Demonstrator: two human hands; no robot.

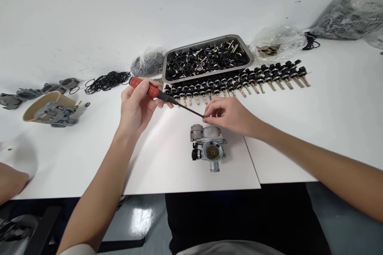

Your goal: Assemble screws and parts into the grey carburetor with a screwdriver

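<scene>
A screwdriver with a red and black handle lies in my left hand, thumb and fingers closed on it. Its dark shaft slants down to the right. At the shaft's tip, my right hand pinches with thumb and forefinger; a tiny piece there is too small to name. Just below the fingertips a grey metal carburetor rests on the white table, its round brass-coloured plate facing me. Neither hand touches it.
Behind stand a metal tray of black parts and rows of black-topped fittings. Black rings and a beige container with another carburetor are left. Plastic bags lie behind. Another person's arm shows at left.
</scene>
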